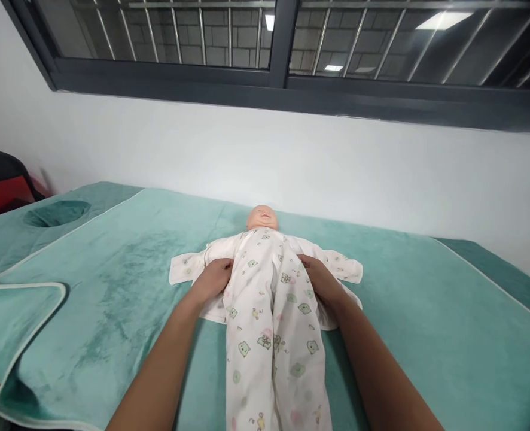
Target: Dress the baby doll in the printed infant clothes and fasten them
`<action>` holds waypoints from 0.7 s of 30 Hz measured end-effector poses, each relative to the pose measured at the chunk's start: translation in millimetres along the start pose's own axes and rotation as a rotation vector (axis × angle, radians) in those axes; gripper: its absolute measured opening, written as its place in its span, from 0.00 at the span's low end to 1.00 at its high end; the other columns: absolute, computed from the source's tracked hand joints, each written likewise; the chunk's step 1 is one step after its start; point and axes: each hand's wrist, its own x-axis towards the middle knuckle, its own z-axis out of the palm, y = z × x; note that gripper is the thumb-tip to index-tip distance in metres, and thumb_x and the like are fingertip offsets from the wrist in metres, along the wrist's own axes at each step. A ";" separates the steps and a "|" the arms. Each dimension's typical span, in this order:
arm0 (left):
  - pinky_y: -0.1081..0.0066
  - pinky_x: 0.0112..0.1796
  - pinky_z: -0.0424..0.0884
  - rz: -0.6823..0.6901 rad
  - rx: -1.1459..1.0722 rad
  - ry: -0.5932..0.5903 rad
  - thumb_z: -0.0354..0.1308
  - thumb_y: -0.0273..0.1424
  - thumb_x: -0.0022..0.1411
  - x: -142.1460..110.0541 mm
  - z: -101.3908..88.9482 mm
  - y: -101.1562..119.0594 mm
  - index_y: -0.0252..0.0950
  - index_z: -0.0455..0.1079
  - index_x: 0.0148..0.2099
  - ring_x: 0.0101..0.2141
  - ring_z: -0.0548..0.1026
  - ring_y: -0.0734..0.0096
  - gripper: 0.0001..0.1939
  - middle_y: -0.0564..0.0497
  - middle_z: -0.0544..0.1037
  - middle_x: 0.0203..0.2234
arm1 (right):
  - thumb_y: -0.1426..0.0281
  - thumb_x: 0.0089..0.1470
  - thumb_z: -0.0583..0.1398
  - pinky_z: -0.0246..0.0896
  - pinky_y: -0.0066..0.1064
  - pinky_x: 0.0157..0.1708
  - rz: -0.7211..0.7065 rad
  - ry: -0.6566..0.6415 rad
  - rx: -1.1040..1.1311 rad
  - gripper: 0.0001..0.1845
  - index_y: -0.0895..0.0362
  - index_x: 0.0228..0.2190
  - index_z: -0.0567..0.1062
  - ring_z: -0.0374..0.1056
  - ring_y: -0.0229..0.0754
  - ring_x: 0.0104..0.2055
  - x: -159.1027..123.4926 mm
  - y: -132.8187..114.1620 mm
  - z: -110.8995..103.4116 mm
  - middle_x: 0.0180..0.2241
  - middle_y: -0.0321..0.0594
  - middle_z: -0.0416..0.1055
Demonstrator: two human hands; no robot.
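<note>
A baby doll [262, 218] lies face up on the bed, its head toward the wall. Printed white baby pants [269, 287] are spread lengthwise over its body, from just below the chin toward me. Beneath them a matching baby shirt [186, 267] shows, both sleeves stretched out sideways. My left hand [214, 278] is closed at the left edge of the pants. On the opposite edge, my right hand [319, 280] grips the cloth, its fingertips partly hidden. The doll's arms and legs are covered by clothing.
A teal padded bed [408, 311] has a face hole [57, 213] at its left end. One corner of its cover [18, 311] is folded over at the left. Behind are a white wall [337, 173] and a barred window [229, 36]. A black and red object [5, 185] stands far left.
</note>
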 end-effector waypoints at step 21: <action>0.66 0.35 0.74 -0.171 -0.582 -0.150 0.65 0.24 0.44 -11.5 5.4 9.5 0.32 0.76 0.43 0.39 0.78 0.57 0.20 0.44 0.81 0.35 | 0.67 0.42 0.67 0.71 0.41 0.43 0.213 -0.154 0.456 0.24 0.53 0.45 0.78 0.75 0.51 0.41 -3.8 4.2 -1.5 0.37 0.42 0.79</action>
